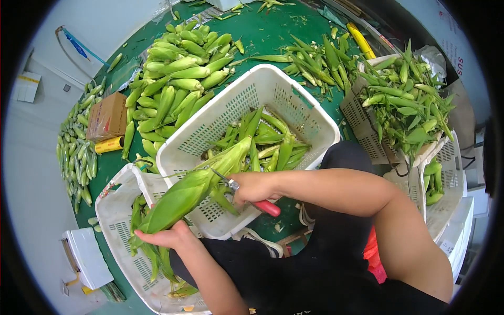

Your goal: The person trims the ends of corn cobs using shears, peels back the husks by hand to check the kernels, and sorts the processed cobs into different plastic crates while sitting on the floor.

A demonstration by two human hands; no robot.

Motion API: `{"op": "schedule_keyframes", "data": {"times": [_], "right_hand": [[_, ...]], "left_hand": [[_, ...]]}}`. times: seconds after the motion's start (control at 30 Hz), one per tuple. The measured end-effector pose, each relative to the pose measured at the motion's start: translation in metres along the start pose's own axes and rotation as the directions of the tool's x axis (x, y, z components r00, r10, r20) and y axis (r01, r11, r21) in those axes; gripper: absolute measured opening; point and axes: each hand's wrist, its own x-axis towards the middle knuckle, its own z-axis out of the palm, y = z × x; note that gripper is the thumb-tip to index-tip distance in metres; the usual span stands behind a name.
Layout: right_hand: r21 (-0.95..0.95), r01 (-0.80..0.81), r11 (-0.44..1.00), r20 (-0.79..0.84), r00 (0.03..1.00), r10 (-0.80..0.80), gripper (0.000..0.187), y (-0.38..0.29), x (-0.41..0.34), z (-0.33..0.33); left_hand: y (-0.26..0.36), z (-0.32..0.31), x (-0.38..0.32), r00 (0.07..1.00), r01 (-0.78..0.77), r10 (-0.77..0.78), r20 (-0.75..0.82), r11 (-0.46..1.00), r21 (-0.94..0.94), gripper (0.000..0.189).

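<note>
An ear of corn in its green husk (181, 197) lies slanted across the near left corner of a white plastic basket (327, 118). My left hand (167, 234) holds its lower left end from below. My right hand (254, 189) is at the other end, closed around a cutting tool with a red handle (269, 208); its metal part (232, 184) rests against the husk. Which kind of cutter it is, I cannot tell. Stripped green husks (285, 147) lie inside the basket below.
A heap of husked-in corn ears (177, 75) lies at the upper left, beside a cardboard box (107, 116). Another white basket (118, 224) stands at the left with corn in it. At the right, a basket (354, 118) overflows with husks (409, 98). Loose husks (315, 63) cover the green floor behind.
</note>
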Motion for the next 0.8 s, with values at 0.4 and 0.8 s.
{"op": "schedule_keyframes", "data": {"times": [0.4, 0.8], "right_hand": [[-0.203, 0.220, 0.954, 0.130, 0.972, -0.196, 0.073, -0.017, -0.046, -0.005], [0.317, 0.063, 0.946, 0.122, 0.987, -0.106, 0.045, -0.003, -0.036, 0.013]], "left_hand": [[0.023, 0.000, 0.024, 0.634, -0.073, 0.294, 0.715, 0.943, -0.323, 0.051], [0.010, -0.003, 0.012, 0.742, -0.200, 0.326, 0.586, 0.942, -0.270, 0.048]]}}
